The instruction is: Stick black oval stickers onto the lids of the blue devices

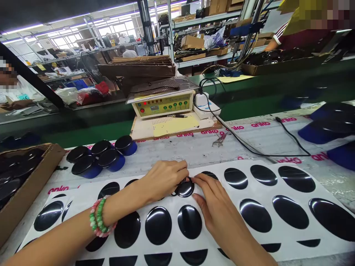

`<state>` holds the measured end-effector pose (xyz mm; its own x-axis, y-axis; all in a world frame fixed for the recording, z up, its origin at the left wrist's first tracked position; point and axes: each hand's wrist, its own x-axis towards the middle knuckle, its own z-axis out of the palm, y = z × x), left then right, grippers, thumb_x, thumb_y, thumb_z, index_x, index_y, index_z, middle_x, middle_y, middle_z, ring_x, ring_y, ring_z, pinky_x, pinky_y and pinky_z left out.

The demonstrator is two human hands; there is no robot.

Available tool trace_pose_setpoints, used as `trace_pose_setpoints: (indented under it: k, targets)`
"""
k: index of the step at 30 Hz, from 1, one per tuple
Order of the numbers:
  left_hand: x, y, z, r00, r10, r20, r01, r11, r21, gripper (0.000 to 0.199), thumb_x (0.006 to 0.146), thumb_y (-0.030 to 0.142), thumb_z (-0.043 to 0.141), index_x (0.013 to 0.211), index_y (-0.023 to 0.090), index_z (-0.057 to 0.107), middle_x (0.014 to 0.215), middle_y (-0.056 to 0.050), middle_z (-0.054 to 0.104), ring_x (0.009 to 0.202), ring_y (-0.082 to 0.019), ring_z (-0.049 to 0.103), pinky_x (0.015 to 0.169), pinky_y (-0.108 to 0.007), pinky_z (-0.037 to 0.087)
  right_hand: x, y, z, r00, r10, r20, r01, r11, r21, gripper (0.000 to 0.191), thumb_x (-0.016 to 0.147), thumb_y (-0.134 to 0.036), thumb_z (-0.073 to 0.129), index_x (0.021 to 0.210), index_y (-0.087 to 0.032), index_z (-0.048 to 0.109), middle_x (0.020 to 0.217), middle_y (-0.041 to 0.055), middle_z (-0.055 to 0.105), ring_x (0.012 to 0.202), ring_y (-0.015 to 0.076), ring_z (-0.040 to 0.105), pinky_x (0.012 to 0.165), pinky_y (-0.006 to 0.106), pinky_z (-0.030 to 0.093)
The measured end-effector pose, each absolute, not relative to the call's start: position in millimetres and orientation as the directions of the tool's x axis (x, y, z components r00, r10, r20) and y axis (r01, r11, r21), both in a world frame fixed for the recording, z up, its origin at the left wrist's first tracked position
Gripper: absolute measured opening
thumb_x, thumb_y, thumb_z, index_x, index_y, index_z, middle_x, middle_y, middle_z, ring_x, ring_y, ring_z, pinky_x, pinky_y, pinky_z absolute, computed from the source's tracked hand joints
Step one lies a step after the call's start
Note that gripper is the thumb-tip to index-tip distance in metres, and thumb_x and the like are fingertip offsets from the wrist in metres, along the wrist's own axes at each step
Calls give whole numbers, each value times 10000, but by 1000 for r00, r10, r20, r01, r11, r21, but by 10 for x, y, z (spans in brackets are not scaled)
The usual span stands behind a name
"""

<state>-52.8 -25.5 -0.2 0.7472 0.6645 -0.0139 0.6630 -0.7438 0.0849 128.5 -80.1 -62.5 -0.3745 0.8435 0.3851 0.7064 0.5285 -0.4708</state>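
Observation:
A white sheet [231,192] bearing rows of glossy black round stickers lies across the bench. Near its middle, my left hand [165,179] has its fingers closed at the upper left edge of a black disc [185,189]; its fingertips are partly hidden. A dark curved edge shows just left of that disc, beneath the fingers. My right hand [212,197] rests at the disc's right side, index fingertip touching its edge and thumb held apart below. Other black stickers [158,225] lie flat around both hands. A green and pink bead bracelet [100,218] circles my left wrist.
Several black-topped blue caps [111,159] stand at the back left, beside a cardboard box [52,157] of dark parts. A control box [166,105] with lit buttons sits behind. A black cable [249,149] crosses the bench. More blue pieces [327,123] lie right. Another person's arm [273,44] shows beyond.

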Motion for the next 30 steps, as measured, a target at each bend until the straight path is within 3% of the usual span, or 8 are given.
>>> trace_pose_setpoints:
  k: [6,9,11,14,17,20,23,30]
  targets:
    - [-825,-465,185,701,694,167,637,-713,293,211,911,262,498,720,178,465,770,-16,550,674,-122,516,617,-235,423,1286,-805,-590,-401,825,398,721,552,-418,377,953,-165,367,1329,-183,386,1181,127,551,1045,251,548,832,435,527]
    - [-1168,-634,406,422,834,354,652,-551,521,372,873,197,548,609,199,287,730,18,539,600,-78,459,553,-201,376,1335,-778,-594,-420,810,409,729,570,-379,344,961,-186,356,1297,-187,431,1165,126,558,1016,251,559,790,419,541]
    - [-1339,-738,505,243,896,371,690,-428,583,392,851,165,575,615,201,263,758,33,566,601,-66,475,547,-189,373,1371,-756,-595,-426,799,425,736,579,-350,333,963,-205,362,1284,-172,446,1157,129,569,1022,260,558,792,425,541]
    - [-1385,-820,484,311,931,191,767,-364,529,79,875,231,572,888,216,496,755,51,582,615,-82,530,576,-189,416,1362,-750,-554,-424,766,484,750,596,-287,322,959,-195,353,1256,-160,474,1178,124,579,1072,281,535,870,478,509]
    - [-1249,-742,310,483,875,9,825,-459,329,353,957,262,427,1309,277,432,869,6,617,675,-118,582,630,-231,441,1238,-796,-478,-437,739,513,702,636,-319,290,958,-205,372,1215,-174,503,1241,110,564,1149,269,511,936,472,487]
    - [-1115,-539,148,572,819,-38,811,-557,179,302,951,235,424,1202,298,580,1083,-36,603,704,-130,610,609,-246,409,1078,-852,-457,-532,710,462,637,695,-334,279,956,-218,394,1196,-157,522,1240,125,583,1143,248,548,885,421,542]
    - [-1047,-342,92,624,778,-78,774,-600,204,197,920,262,509,1028,268,674,1058,-4,641,709,-129,628,582,-238,381,997,-870,-499,-580,699,419,656,705,-269,302,951,-206,387,1192,-115,544,1218,160,603,1120,270,578,843,442,567]
    - [-965,-154,114,650,751,-118,753,-615,233,99,881,193,554,903,205,650,954,16,676,786,-153,641,589,-239,371,1007,-854,-534,-569,708,419,675,693,-254,313,949,-211,382,1189,-103,552,1205,176,607,1099,283,590,838,466,566]
